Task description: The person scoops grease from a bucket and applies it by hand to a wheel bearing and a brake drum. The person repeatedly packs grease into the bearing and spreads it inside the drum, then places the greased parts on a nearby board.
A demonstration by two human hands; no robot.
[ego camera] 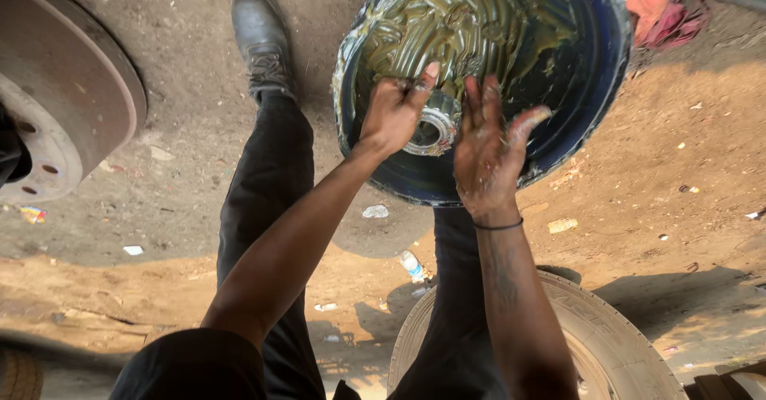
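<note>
**Colours and patterns**

Round blue plastic tub [594, 73] smeared with yellow-green ridged grease [463, 17]; silvery ribbed metal bearing ring [431, 128]; right hand [488, 148] streaked with pale grease; thin black wristband [497, 225]; black trousers [263, 184], black laced boot [262, 37]; rusty brown brake disc [68, 89]; red rag [658, 9]; tan dirt ground [654, 176].

The person wears black trousers [271, 184] and a black lace-up boot [262, 37], dusty at the toe and sole. Both forearms are bare, with no sleeves reaching them; dark fabric of a top [191, 368] shows at the lower edge. A thin black band [498, 225] circles the right wrist. Both hands, the left hand [392, 112] and the right hand [488, 148], are smeared with yellowish-green grease, thickest on the fingers.
</note>
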